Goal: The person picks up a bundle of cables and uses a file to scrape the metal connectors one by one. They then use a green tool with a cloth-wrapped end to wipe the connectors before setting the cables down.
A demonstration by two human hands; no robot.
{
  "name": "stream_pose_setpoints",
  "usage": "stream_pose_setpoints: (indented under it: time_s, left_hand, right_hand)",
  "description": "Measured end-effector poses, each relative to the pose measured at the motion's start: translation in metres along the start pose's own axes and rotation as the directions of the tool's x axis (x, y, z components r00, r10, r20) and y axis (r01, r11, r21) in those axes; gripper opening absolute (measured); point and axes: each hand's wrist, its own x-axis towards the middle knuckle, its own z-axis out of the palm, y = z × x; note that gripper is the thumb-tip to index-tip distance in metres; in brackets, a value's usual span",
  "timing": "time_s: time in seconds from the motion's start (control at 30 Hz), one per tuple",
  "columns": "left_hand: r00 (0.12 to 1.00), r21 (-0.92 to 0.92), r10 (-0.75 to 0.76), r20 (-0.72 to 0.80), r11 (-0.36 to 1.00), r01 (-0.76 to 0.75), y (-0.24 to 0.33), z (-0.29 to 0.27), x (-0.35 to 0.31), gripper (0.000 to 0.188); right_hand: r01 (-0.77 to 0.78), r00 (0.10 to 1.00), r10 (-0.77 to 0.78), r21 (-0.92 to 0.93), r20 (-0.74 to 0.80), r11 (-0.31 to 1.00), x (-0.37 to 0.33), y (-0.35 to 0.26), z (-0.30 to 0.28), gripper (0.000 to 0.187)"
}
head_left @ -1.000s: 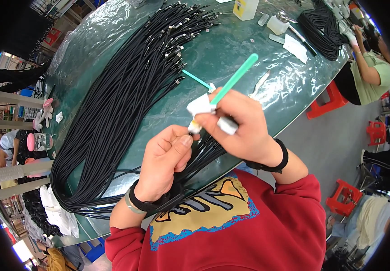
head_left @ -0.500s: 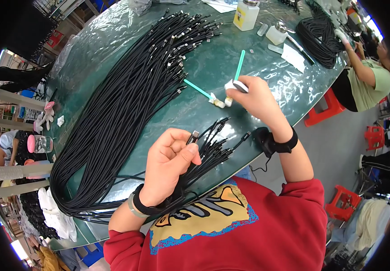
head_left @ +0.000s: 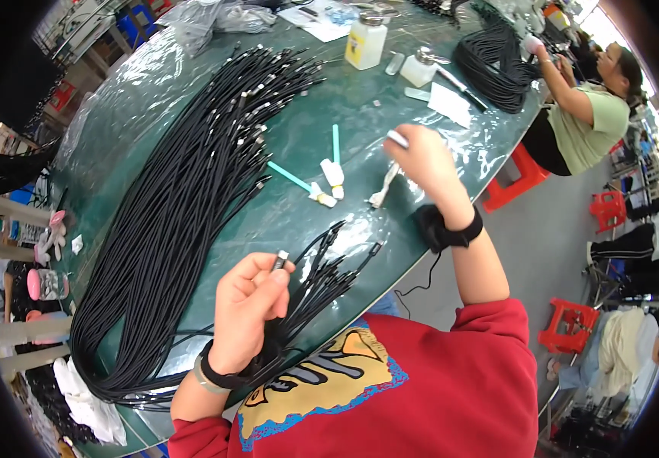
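My left hand [head_left: 245, 305] is closed, pinching a black cable's plug [head_left: 280, 261], its metal end pointing up. Beneath it lies a small bundle of black cables [head_left: 322, 286] with loose plug ends. My right hand [head_left: 428, 160] is closed over the table, a small white piece [head_left: 397, 139] sticking out of the fingers; its kind is unclear. Just below it is a crumpled whitish strip [head_left: 385, 187]; whether it hangs from the hand I cannot tell. Left of it lie two green sticks with white wrapped ends, one upright in view [head_left: 335, 149], the other slanted [head_left: 290, 175].
A large bundle of black cables [head_left: 154, 198] fills the left of the green table [head_left: 360, 114]. White bottles [head_left: 366, 42] [head_left: 419, 69], a white paper [head_left: 449, 104] and a cable coil [head_left: 497, 69] stand or lie farther back. Another person [head_left: 600, 114] sits at right by red stools [head_left: 568, 325].
The view has shifted, moving the table's things left and down in the picture. My right hand has moved right, away from the green sticks. The left still pinches the plug.
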Motion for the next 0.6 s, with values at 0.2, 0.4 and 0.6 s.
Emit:
stream_pose_setpoints:
  time_s: [0.2,0.4,0.6]
  left_hand:
    - [0.999,-0.158,-0.02,0.039,0.987,0.026,-0.002,-0.004,0.0,0.022]
    - [1.0,-0.148,-0.024,0.016,0.989,0.026,-0.001,-0.002,-0.001,0.023]
    - [1.0,0.056,-0.014,0.015,0.998,0.013,0.001,0.002,0.0,0.024]
  right_hand:
    - [-0.18,0.957,0.077,-0.367,-0.279,0.912,0.067,0.127,-0.006,0.022]
    - [-0.272,0.946,0.184,-0.348,-0.267,0.897,0.079,0.145,-0.01,0.025]
    - [-0.115,0.993,0.087,0.739,0.077,0.664,0.031,0.036,-0.043,0.013]
